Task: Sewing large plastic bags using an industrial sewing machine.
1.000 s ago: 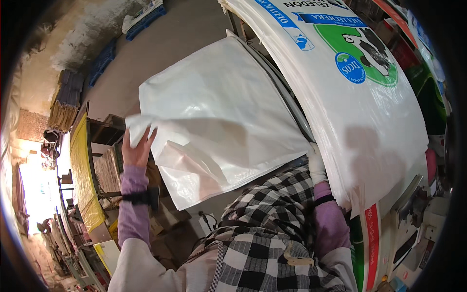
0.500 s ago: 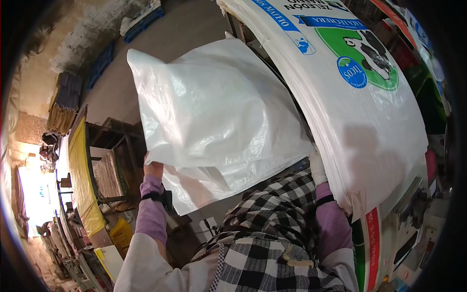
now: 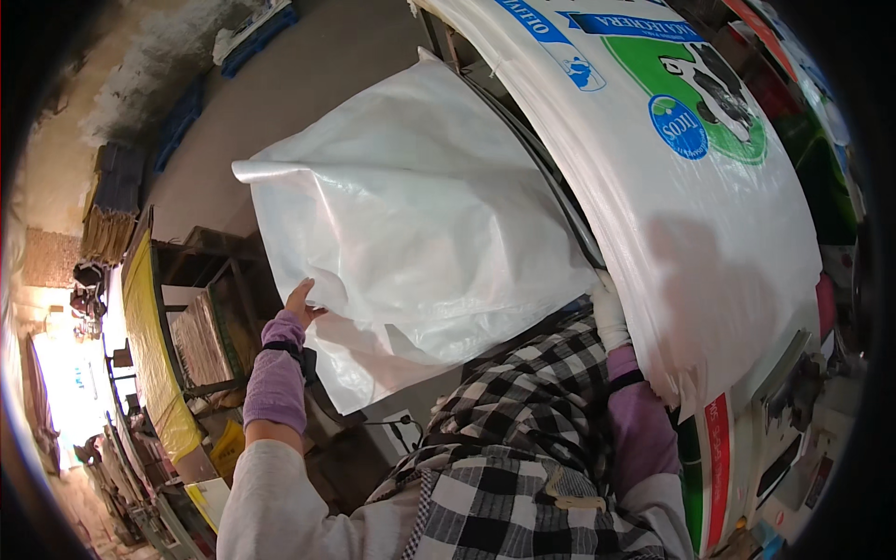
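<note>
A large blank white plastic sack, glossy and creased, spreads in front of me with its upper left corner folded over. My left hand is at its left edge, fingers apart and touching or just beside the plastic. My right hand, in a white glove, meets the sack's near right corner; its fingers are hidden. Close to the right of that hand lies a thick stack of printed white sacks, bearing a cow picture in green and blue. Purple sleeves cover both forearms, and a dark band circles each wrist.
A dark metal frame runs between the blank sack and the stack. At left stand a rack with a yellow sheet and bundled sacks. Blue pallets line the wall. A cable hangs near my apron.
My left hand has loosened from the sack's edge and its fingers have spread. The sack's upper left corner has flopped down and flattened. My right hand stays almost where it was.
</note>
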`<state>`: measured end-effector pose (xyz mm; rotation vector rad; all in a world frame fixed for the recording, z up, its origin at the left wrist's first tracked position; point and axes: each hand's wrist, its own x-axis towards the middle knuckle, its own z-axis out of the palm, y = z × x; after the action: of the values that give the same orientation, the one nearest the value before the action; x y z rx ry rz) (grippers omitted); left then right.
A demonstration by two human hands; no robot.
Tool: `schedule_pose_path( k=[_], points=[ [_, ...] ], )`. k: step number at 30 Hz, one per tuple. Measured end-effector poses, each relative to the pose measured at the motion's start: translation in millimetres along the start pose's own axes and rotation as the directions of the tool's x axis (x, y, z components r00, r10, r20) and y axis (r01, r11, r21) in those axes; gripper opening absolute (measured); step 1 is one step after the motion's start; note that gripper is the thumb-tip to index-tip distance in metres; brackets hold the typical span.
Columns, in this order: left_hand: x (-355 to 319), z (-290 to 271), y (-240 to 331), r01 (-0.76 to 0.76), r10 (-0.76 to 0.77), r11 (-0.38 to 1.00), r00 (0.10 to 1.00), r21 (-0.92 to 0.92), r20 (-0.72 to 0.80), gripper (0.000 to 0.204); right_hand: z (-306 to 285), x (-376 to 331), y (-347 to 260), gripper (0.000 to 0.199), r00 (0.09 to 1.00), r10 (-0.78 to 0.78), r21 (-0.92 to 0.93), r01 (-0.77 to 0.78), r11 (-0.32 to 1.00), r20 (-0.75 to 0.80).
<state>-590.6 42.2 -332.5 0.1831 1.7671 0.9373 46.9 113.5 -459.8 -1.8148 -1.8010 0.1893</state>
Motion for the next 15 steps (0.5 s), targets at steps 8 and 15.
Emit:
schedule_pose_path(
  k=[8, 15],
  points=[
    [-74, -78, -9, 0.309, -0.436, 0.869, 0.847, 0.387, 0.304, 0.035, -6, 5, -9, 0.026, 0.999, 0.017, 0.07, -0.019, 0.997, 0.03],
    [-129, -73, -24, -0.043, 0.113, 0.94, 0.976, -0.339, 0.189, 0.028, -22, 4, -4, 0.03, 0.985, 0.084, 0.223, -0.117, 0.968, 0.151]
  ],
)
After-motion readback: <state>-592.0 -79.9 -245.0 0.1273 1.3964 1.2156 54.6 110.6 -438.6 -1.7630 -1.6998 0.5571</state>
